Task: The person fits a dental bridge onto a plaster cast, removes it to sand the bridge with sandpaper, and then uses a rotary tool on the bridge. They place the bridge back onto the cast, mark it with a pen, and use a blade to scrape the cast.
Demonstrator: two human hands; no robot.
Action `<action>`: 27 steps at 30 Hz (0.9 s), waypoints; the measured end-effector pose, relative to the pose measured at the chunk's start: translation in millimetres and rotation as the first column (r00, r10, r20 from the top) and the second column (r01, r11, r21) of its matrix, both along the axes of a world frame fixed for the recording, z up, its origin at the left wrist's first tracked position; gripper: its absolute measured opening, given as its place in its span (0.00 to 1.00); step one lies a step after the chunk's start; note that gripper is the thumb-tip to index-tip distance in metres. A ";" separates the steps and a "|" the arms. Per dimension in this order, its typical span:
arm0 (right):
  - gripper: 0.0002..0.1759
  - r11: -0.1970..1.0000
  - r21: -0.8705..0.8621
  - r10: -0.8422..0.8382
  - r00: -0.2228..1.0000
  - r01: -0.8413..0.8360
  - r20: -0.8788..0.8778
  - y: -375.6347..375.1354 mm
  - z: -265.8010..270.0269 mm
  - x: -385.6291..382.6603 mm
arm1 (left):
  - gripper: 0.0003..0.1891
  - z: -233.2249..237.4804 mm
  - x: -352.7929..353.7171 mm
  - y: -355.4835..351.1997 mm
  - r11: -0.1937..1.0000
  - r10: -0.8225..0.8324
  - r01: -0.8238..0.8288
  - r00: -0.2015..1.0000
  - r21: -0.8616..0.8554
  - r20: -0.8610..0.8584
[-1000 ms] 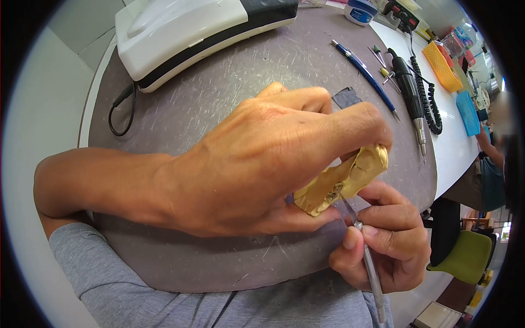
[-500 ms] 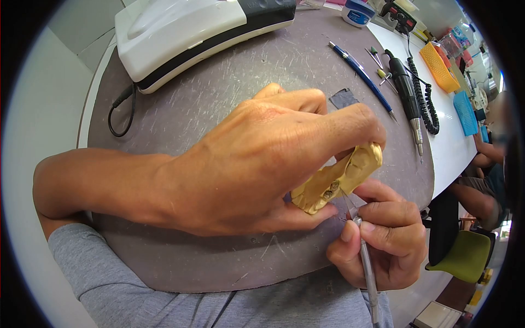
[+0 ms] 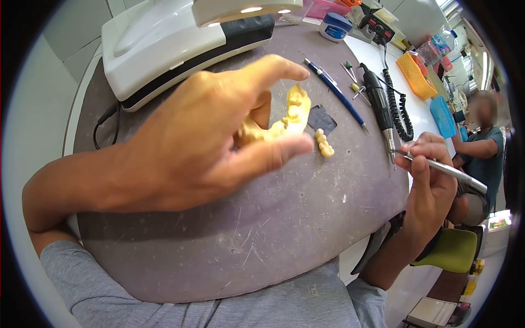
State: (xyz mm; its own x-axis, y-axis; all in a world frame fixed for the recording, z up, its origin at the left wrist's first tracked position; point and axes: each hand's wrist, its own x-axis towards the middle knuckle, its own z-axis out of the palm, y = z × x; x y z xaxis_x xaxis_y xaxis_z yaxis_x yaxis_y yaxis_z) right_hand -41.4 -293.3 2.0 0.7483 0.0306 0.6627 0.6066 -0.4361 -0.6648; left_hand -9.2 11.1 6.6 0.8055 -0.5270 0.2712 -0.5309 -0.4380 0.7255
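My left hand [image 3: 202, 131] is around a yellow dental model [image 3: 295, 112], a toothed arch partly hidden by the hand. Thumb and forefinger are spread wide, while the other fingers curl in by the arch. Just beyond the thumb tip, a tooth-coloured dental bridge [image 3: 324, 143] of several joined teeth lies on the grey mat [image 3: 306, 213]. Off to the right, my right hand [image 3: 429, 175] grips a slim silver-handled knife [image 3: 456, 174] between thumb and fingers. Its handle points right and its tip overlaps the nose of the rotary handpiece [image 3: 377, 98] in this view.
A small dark square sheet [image 3: 321, 119] lies by the bridge. Beyond it are a blue mechanical pencil [image 3: 336, 90] and small burs [image 3: 350, 71]. A white machine [image 3: 158, 49] and a lamp [image 3: 246, 10] stand at the back. Baskets [image 3: 415, 74] and a seated person [image 3: 484, 147] are at right.
The knife has left the model and moved up and right with my right hand. My left hand has moved up and left with the model, spreading thumb and forefinger. The bridge has come into view.
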 end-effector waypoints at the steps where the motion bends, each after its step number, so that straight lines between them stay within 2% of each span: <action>1: 0.21 1.000 -0.024 0.016 0.988 -0.020 -0.156 -5.7 7.9 1.5 | 0.29 0.1 2.7 2.3 1.000 -0.022 0.022 1.000 -0.021 0.001; 2: 0.22 0.998 -0.044 0.028 0.951 -0.044 -0.309 -7.4 13.8 3.1 | 0.29 3.2 3.8 2.1 1.000 -0.019 0.019 1.000 -0.024 0.005; 4: 0.25 0.993 -0.043 0.087 0.940 -0.107 -0.330 0.8 20.3 7.6 | 0.30 11.4 4.2 1.1 0.986 -0.065 0.004 0.929 -0.167 -0.365; 5: 0.26 0.986 -0.136 0.037 0.921 -0.097 -0.387 6.4 24.5 8.5 | 0.33 11.6 3.1 1.1 0.987 -0.009 -0.054 0.918 -0.148 -0.397; 6: 0.28 0.969 -0.229 -0.019 0.899 -0.091 -0.438 11.7 26.6 10.1 | 0.33 12.6 3.7 1.6 0.988 -0.009 -0.053 0.919 -0.147 -0.395; 7: 0.27 0.923 -0.381 -0.096 0.925 -0.056 -0.367 16.4 22.8 14.6 | 0.33 13.9 4.5 2.5 0.993 -0.001 -0.048 0.913 -0.108 -0.409; 8: 0.27 0.922 -0.382 -0.095 0.927 -0.055 -0.364 18.1 19.3 19.3 | 0.33 15.0 4.8 3.3 0.997 0.009 -0.042 0.907 -0.071 -0.421; 9: 0.26 0.856 -0.512 -0.122 0.936 -0.070 -0.331 19.2 16.5 24.4 | 0.33 12.3 5.1 2.6 0.996 0.010 -0.045 0.910 -0.074 -0.416; 10: 0.24 0.770 -0.633 -0.141 0.946 -0.081 -0.293 21.6 16.6 27.6 | 0.31 6.2 5.9 0.9 0.989 -0.047 -0.007 0.931 -0.148 -0.362; 11: 0.18 0.743 -0.666 -0.173 0.944 -0.063 -0.282 26.8 20.0 27.8 | 0.29 1.3 6.3 0.3 0.975 -0.098 0.030 0.948 -0.221 -0.302; 12: 0.18 0.736 -0.673 -0.162 0.948 -0.068 -0.273 31.7 20.3 28.9 | 0.29 -1.0 6.5 1.2 0.973 -0.088 0.019 0.952 -0.229 -0.294; 13: 0.17 0.719 -0.692 -0.142 0.988 0.064 -0.057 36.3 19.0 30.3 | 0.28 -3.1 6.6 2.3 0.968 -0.151 0.099 0.964 -0.229 -0.220; 14: 0.17 0.707 -0.680 -0.116 0.980 0.195 0.161 40.5 19.0 30.4 | 0.28 -4.1 6.5 2.9 0.959 -0.214 0.179 0.966 -0.221 -0.146; 15: 0.18 0.776 -0.623 -0.071 0.995 0.096 0.065 44.1 22.7 26.3 | 0.27 -4.2 4.7 0.7 0.940 -0.240 0.175 0.949 -0.291 -0.203; 16: 0.18 0.772 -0.629 -0.063 0.996 0.093 0.069 48.9 23.5 23.6 | 0.27 -6.2 5.1 0.6 0.939 -0.234 0.169 0.952 -0.298 -0.197; 17: 0.19 0.828 -0.541 0.116 0.989 -0.147 -0.090 55.6 23.3 20.6 | 0.27 -9.8 6.5 0.9 0.935 -0.245 0.186 0.955 -0.302 -0.170; 18: 0.20 0.832 -0.411 0.303 0.926 -0.373 -0.227 62.9 22.5 17.0 | 0.27 -12.6 6.9 0.6 0.931 -0.256 0.203 0.956 -0.304 -0.143; 20: 0.20 0.829 -0.411 0.313 0.924 -0.379 -0.220 72.6 21.0 13.9 | 0.27 -13.7 6.1 0.6 0.911 -0.265 0.203 0.955 -0.358 -0.133; 23: 0.17 0.823 -0.311 0.383 0.868 -0.476 -0.315 72.9 19.4 19.5 | 0.30 -10.5 7.3 3.1 0.918 -0.298 0.237 0.941 -0.317 -0.158; 25: 0.17 0.844 -0.297 0.371 0.887 -0.446 -0.275 72.9 16.2 20.4 | 0.32 -15.0 10.2 0.4 0.950 -0.207 0.207 0.978 -0.235 0.025; 26: 0.17 0.873 -0.271 0.350 0.907 -0.406 -0.232 73.0 14.7 21.6 | 0.32 -17.5 8.6 -2.4 0.950 -0.201 0.203 0.979 -0.239 0.029; 27: 0.17 0.871 -0.274 0.352 0.907 -0.408 -0.230 73.3 13.4 23.0 | 0.33 -21.1 4.3 -6.8 0.932 -0.150 0.124 0.987 -0.342 -0.052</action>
State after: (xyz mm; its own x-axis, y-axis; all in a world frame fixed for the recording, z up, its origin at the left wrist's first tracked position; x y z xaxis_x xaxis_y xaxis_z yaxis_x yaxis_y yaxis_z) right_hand -18.4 -219.9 15.4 0.7352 0.5172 0.4381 0.6590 -0.3940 -0.6407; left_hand -4.9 4.3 -14.5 0.7570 -0.5220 0.3930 -0.5064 -0.0884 0.8578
